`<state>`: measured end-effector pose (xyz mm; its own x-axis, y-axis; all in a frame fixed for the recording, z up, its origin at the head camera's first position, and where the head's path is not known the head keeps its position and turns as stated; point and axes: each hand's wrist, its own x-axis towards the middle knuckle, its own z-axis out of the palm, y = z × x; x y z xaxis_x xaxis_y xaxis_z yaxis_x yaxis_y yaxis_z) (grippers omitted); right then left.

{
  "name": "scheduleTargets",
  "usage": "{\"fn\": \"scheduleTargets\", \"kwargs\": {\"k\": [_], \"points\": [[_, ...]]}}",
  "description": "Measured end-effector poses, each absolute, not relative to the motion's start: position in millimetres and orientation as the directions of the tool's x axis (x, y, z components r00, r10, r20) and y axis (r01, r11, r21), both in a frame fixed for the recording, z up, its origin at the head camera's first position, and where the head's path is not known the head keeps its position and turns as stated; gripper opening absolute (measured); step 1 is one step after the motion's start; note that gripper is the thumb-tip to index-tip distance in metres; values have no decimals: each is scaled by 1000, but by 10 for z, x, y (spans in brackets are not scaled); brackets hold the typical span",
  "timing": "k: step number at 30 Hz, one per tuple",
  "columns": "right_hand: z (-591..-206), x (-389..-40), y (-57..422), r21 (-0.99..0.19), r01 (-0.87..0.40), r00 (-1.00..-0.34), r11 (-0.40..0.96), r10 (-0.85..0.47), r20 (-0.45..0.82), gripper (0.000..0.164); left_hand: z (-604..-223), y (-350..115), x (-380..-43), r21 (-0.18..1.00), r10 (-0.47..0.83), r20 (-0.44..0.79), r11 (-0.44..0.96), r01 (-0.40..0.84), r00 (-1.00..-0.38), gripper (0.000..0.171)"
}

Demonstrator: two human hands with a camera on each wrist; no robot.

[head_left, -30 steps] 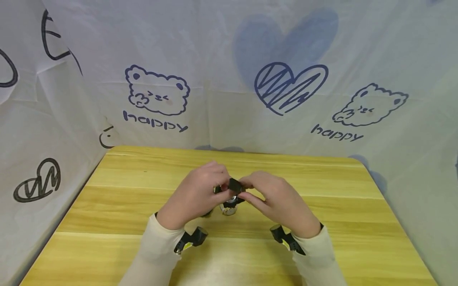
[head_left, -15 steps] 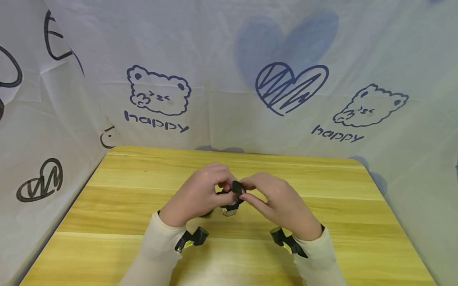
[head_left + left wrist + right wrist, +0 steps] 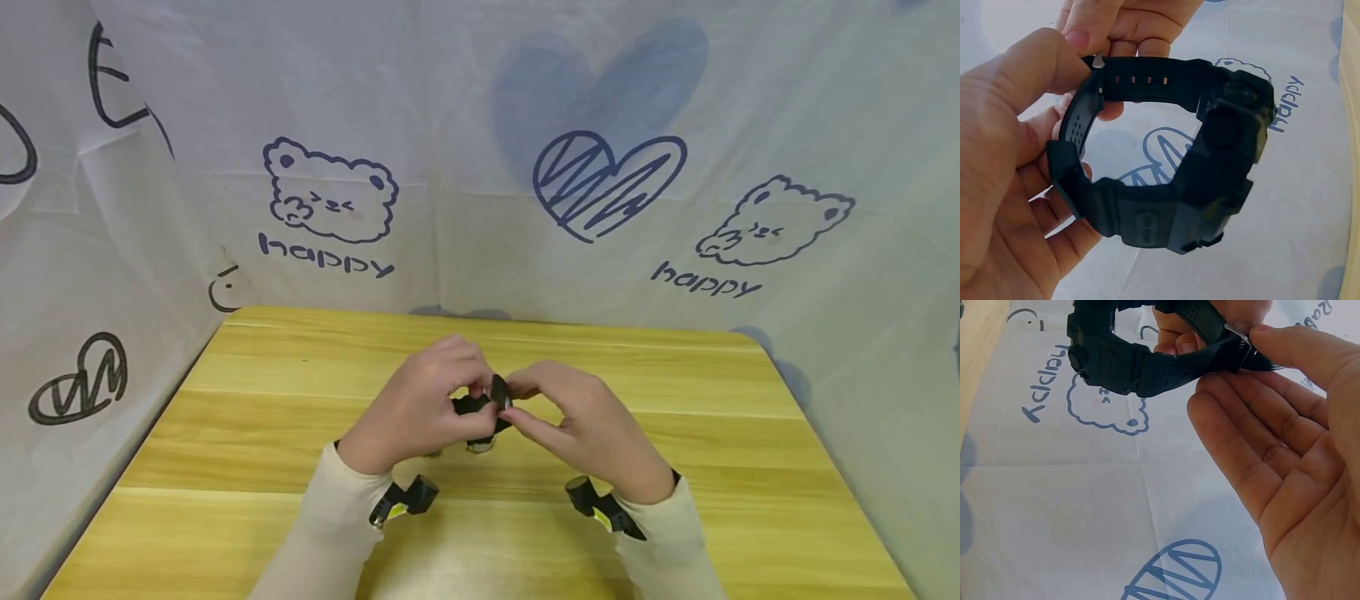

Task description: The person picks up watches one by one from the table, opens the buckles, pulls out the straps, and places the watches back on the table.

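Between both hands, a chunky dark wristwatch [image 3: 1216,165] is held up with its strap looped into a ring. My left hand [image 3: 420,404] pinches one strap part between thumb and fingers, close to the metal buckle [image 3: 1099,62]. From the other side my right hand [image 3: 581,408] grips the strap, thumb right at the buckle and fingers beneath it. In the right wrist view the strap's tip runs through the buckle and out toward the right palm, and the watch case [image 3: 1094,344] hangs at upper left. The watch face is turned away in the left wrist view.
On the wooden table [image 3: 480,533], a small pale-gold object [image 3: 480,447] shows partly below the hands, with a dark bit left of it. White cloth [image 3: 465,250] with drawings hangs behind and at the sides. Each wrist wears a black camera, such as the left one [image 3: 420,493].
The dark strap part between the fingers has turned more edge-on and shifted slightly right. The left thumb has moved inward, and the pale-gold object is now more covered. Both arms stay nearly still.
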<state>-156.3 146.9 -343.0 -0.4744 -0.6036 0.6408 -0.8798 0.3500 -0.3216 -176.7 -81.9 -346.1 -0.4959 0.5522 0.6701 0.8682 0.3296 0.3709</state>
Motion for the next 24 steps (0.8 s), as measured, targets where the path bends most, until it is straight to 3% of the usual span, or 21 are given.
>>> {"fn": "scheduleTargets", "kwargs": {"k": [9,21,24], "points": [[-3428,-1561,1486,-353,-867,-498,351,-575,650,27,-3456,-873,-1792,404,554,682,259,877,-477,14],[-3448,-1587,1463,-306,-881,-469,360,-586,661,14,-3460,-872,-1775,454,557,643,276,847,-525,12],[-3449,-1592,1471,-292,-881,-465,372,-571,676,20,-3465,-880,-1781,475,550,632,282,833,-546,6]]}}
